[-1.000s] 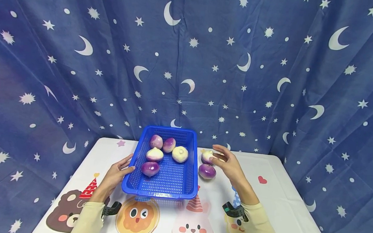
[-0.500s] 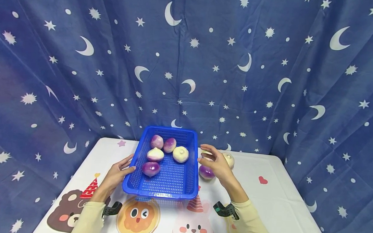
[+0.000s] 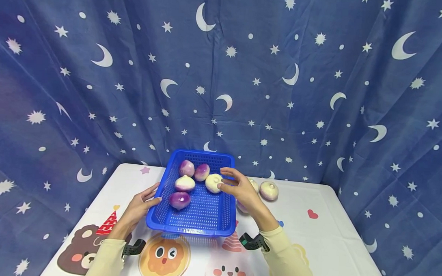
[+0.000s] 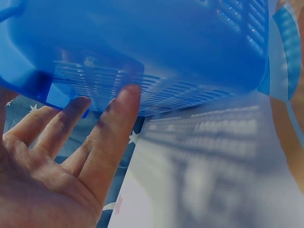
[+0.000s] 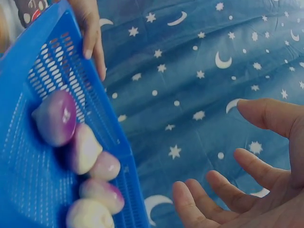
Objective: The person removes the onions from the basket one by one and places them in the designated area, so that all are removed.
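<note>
A blue perforated plastic basket (image 3: pixel 190 230) holds several purple-and-white turnips, among them a glossy purple one (image 3: pixel 180 200) and a mostly white one (image 3: pixel 213 183). My left hand (image 3: pixel 136 210) is at the basket's left side, thumb by the rim; in the left wrist view its fingers (image 4: pixel 111 135) reach out nearly straight to the outer wall. Over the basket's right rim hovers my right hand (image 3: pixel 242 193), fingers spread and gently bent. The right wrist view shows that hand (image 5: pixel 247 190) with nothing in its palm.
Outside the basket on the right lie three more turnips, one in full view (image 3: pixel 269 191) and two partly behind my right hand. A white tablecloth (image 3: pixel 331 231) with cartoon prints covers the table. A blue star-and-moon curtain (image 3: pixel 299 96) hangs behind.
My right hand has moved left, from above the turnips outside to over the basket's right rim, uncovering the rightmost turnip. The left hand and the basket have stayed in place.
</note>
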Demonstrator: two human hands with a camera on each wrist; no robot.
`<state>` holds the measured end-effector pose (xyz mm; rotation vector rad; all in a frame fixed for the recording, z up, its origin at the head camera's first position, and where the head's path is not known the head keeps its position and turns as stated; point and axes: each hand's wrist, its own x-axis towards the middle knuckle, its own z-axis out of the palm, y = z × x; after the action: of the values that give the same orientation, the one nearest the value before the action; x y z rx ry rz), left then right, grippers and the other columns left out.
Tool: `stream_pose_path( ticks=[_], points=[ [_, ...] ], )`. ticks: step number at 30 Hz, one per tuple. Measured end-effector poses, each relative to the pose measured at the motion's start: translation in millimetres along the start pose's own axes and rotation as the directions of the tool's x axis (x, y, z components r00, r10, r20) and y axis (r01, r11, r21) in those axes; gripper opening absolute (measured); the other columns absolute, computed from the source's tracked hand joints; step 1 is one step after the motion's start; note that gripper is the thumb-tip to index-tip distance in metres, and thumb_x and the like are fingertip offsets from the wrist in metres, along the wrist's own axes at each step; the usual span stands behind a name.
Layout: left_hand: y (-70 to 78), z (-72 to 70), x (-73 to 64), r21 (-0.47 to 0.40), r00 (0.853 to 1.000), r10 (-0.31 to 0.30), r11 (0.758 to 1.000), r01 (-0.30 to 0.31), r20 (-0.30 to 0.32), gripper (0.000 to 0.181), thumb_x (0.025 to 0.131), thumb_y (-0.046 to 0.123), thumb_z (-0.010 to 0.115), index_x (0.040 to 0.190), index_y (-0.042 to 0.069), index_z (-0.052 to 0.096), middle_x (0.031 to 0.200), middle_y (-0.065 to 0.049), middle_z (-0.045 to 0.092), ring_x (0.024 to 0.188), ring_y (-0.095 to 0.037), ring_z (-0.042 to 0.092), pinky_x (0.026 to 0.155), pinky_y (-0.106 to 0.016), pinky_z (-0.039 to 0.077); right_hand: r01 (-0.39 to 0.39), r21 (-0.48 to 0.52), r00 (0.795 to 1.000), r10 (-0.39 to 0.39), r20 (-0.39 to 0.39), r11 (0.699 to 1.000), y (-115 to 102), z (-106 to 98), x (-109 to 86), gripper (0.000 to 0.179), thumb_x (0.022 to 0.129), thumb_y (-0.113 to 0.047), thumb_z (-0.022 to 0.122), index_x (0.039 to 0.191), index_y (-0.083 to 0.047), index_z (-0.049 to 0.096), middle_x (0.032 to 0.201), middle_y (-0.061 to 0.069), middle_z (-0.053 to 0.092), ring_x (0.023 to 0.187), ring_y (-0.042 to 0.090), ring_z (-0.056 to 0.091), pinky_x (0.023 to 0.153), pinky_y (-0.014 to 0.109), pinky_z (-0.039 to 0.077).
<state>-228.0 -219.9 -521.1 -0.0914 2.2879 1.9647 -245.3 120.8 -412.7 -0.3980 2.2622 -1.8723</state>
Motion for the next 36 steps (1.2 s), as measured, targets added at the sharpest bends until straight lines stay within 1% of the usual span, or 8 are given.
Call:
stream_pose_path(
  ticks=[5, 9, 14, 18, 22, 26, 29, 36],
  points=[
    [-0.3, -0.8, 0.8, -0.006, 1.0, -0.003, 1.0, 0.003, 0.0, 0.065, 0.096, 0.017, 0.061, 0.154, 0.015, 0.032, 0.154, -0.025, 0.037, 0.122, -0.038, 0.061, 0.086, -0.037, 0.059, -0.005, 0.014, 0.999, 0.004, 0.04, 1.0, -10, 12, 10.9, 0.053, 0.087, -0.016, 0.072, 0.137, -0.017, 0.054, 0.145, 0.01, 0.051, 0.13, 0.033, 0.055, 0.102, 0.043, 0.05],
    [-1.4, -1.3, 1.3, -0.012, 1.0, -0.013, 1.0, 0.013, -0.002, 0.064, 0.096, 0.018, 0.062, 0.154, 0.018, 0.034, 0.154, -0.024, 0.038, 0.124, -0.04, 0.059, 0.088, -0.04, 0.059, -0.018, 0.031, 0.998, 0.016, 0.069, 0.999, -15, 21, 21.4, 0.051, 0.087, -0.012, 0.07, 0.135, -0.017, 0.055, 0.143, 0.009, 0.054, 0.125, 0.031, 0.058, 0.093, 0.04, 0.054],
    [-1.6, -1.1, 1.4, -0.007, 1.0, -0.011, 1.0, 0.01, -0.006, 0.064, 0.096, 0.018, 0.062, 0.154, 0.018, 0.034, 0.154, -0.025, 0.038, 0.124, -0.04, 0.059, 0.088, -0.039, 0.059, -0.03, 0.053, 0.994, 0.025, 0.104, 0.998, -16, 31, 35.3, 0.051, 0.087, -0.007, 0.068, 0.136, -0.014, 0.054, 0.142, 0.012, 0.053, 0.121, 0.03, 0.06, 0.092, 0.044, 0.055],
    [-1.5, -0.7, 2.0, -0.018, 1.0, -0.014, 1.0, 0.014, -0.007, 0.064, 0.096, 0.018, 0.062, 0.154, 0.019, 0.035, 0.154, -0.024, 0.038, 0.124, -0.04, 0.059, 0.088, -0.039, 0.059, -0.096, 0.072, 0.989, 0.087, 0.121, 0.993, -13, 36, 45.1, 0.05, 0.087, -0.01, 0.068, 0.136, -0.014, 0.055, 0.142, 0.013, 0.053, 0.121, 0.031, 0.059, 0.094, 0.048, 0.055],
    [-1.1, -0.6, 1.8, -0.018, 1.0, -0.005, 1.0, 0.005, -0.005, 0.064, 0.096, 0.018, 0.062, 0.154, 0.018, 0.035, 0.154, -0.024, 0.038, 0.125, -0.041, 0.058, 0.089, -0.04, 0.058, -0.162, 0.091, 0.983, 0.152, 0.103, 0.983, -11, 40, 55.7, 0.048, 0.088, -0.013, 0.069, 0.134, -0.017, 0.057, 0.141, 0.01, 0.054, 0.117, 0.026, 0.06, 0.093, 0.047, 0.056],
    [-1.4, -1.3, 2.7, -0.022, 1.0, -0.003, 1.0, 0.003, -0.005, 0.064, 0.096, 0.017, 0.062, 0.154, 0.019, 0.035, 0.153, -0.024, 0.039, 0.125, -0.041, 0.058, 0.089, -0.04, 0.058, -0.193, 0.106, 0.977, 0.181, 0.111, 0.976, -2, 46, 65.4, 0.05, 0.086, -0.014, 0.071, 0.134, -0.015, 0.056, 0.14, 0.011, 0.053, 0.114, 0.025, 0.061, 0.091, 0.047, 0.057],
    [-1.4, -1.5, 2.4, -0.026, 1.0, -0.009, 1.0, 0.009, -0.003, 0.064, 0.096, 0.017, 0.062, 0.154, 0.019, 0.035, 0.154, -0.024, 0.039, 0.125, -0.041, 0.058, 0.089, -0.04, 0.058, -0.225, 0.126, 0.969, 0.208, 0.131, 0.966, 7, 50, 71.9, 0.05, 0.086, -0.014, 0.072, 0.133, -0.013, 0.055, 0.138, 0.014, 0.054, 0.115, 0.026, 0.06, 0.093, 0.052, 0.055],
    [-0.2, -1.6, 0.3, -0.036, 1.0, 0.003, 0.999, -0.002, 0.013, 0.065, 0.096, 0.017, 0.061, 0.154, 0.017, 0.033, 0.154, -0.026, 0.036, 0.127, -0.042, 0.056, 0.088, -0.038, 0.059, -0.305, 0.174, 0.95, 0.285, 0.13, 0.936, 21, 59, 85.0, 0.048, 0.086, -0.015, 0.072, 0.13, -0.014, 0.055, 0.124, 0.008, 0.057, 0.115, 0.031, 0.055, 0.098, 0.058, 0.05]
  ],
)
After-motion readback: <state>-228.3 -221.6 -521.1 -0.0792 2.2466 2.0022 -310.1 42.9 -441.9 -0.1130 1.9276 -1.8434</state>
